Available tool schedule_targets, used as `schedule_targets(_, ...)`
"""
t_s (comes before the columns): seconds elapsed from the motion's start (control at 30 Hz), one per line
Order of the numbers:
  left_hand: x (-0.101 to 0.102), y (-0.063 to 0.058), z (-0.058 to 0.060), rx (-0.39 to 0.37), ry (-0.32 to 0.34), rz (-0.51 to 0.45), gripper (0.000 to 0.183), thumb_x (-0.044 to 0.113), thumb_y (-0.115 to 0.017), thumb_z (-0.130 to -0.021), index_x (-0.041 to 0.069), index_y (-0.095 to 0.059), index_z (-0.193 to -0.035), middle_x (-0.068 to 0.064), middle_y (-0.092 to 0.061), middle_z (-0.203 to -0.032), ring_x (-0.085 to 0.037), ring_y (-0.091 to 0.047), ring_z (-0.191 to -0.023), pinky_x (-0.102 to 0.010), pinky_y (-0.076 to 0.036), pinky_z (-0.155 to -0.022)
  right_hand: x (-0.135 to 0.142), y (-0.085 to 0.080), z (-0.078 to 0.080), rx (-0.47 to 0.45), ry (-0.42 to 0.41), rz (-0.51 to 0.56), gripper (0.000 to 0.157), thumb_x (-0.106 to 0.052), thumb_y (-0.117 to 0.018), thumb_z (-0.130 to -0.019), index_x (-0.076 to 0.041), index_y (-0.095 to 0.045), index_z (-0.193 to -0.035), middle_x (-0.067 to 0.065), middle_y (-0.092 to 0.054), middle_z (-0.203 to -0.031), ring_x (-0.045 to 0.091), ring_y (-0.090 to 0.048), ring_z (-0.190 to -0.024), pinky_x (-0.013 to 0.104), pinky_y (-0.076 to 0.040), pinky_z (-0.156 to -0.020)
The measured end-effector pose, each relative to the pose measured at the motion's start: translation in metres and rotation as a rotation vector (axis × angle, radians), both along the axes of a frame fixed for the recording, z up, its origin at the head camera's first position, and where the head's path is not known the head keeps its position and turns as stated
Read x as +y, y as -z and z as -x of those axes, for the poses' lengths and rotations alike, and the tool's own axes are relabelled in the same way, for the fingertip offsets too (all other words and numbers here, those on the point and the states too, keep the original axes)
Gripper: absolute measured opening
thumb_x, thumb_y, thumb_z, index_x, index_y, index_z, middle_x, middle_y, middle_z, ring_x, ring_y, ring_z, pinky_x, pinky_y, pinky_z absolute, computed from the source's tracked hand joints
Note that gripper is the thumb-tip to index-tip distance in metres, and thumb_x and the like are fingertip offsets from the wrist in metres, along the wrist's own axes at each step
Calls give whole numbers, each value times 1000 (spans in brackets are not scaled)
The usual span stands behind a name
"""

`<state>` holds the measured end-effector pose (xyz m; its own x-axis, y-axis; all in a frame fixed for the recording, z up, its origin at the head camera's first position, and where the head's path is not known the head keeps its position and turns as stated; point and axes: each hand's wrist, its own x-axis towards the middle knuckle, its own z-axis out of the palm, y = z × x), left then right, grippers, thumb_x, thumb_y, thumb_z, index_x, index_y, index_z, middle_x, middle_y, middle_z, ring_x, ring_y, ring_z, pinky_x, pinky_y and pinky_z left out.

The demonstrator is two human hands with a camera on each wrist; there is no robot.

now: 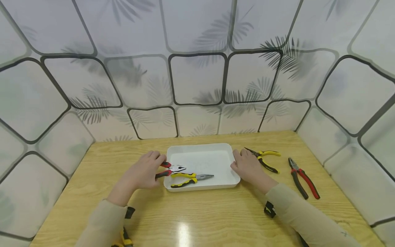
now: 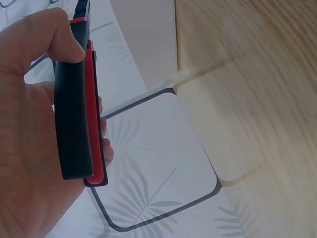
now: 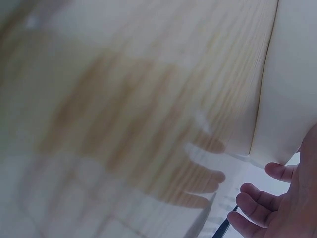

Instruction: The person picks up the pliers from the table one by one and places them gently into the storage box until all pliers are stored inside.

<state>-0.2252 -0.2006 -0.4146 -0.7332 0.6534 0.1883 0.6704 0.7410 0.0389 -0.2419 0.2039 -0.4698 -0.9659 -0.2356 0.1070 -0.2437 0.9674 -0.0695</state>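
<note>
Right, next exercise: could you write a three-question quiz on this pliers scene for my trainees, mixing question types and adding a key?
1. True or false: the needle-nose pliers in the white tray have yellow-and-black handles.

2. Fill in the blank: the left hand grips a second tool, and the handles of this gripped tool are black and ____.

3. Multiple choice: where is the right hand?
A) At the tray's left end
B) At the tray's right end
C) On the patterned wall

Key: 1. True. 2. Red. 3. B.
</note>
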Motion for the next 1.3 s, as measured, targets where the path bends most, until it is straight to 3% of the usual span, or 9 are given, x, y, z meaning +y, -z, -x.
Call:
schedule_targets(0.4, 10, 4, 3, 28, 37, 9, 48, 15, -81, -73, 9, -60, -115, -5, -55, -104, -25, -51, -96, -43, -48, -83, 0, 1, 1, 16, -3, 13, 28, -23, -51, -100, 0, -56, -116, 18, -52, -96, 32, -50, -86, 48, -47, -74)
schedule_targets(0.7, 16, 3, 4, -3, 26, 20, 53, 8, -74, -65, 9, -59, -116, -4, -54, -104, -22, -47, -92, -40, -46, -80, 0, 1, 2, 13, -2, 14, 30, -23, -51, -101, 0, -56, -118, 20, -54, -99, 34, -51, -88, 48, -47, -75)
schedule_targets(1.0, 22, 9, 6, -14, 33, 25, 51, 8, -71, -65, 9, -60, -115, -3, -54, -103, -21, -45, -90, -39, -43, -80, 0, -1, -1, 1, -7, 24, 30, -23, -50, -101, 0, -56, -120, 20, -54, -99, 33, -50, -87, 48, -47, -75)
schedule_targets(1.3, 29, 10, 9, -21, 24, 34, 49, 17, -80, -72, 8, -60, -116, -4, -56, -105, -22, -48, -93, -41, -47, -83, 0, -1, 0, -11, 1, 18, 27, -22, -50, -101, -1, -56, -117, 18, -54, -98, 32, -50, -87, 47, -46, -74)
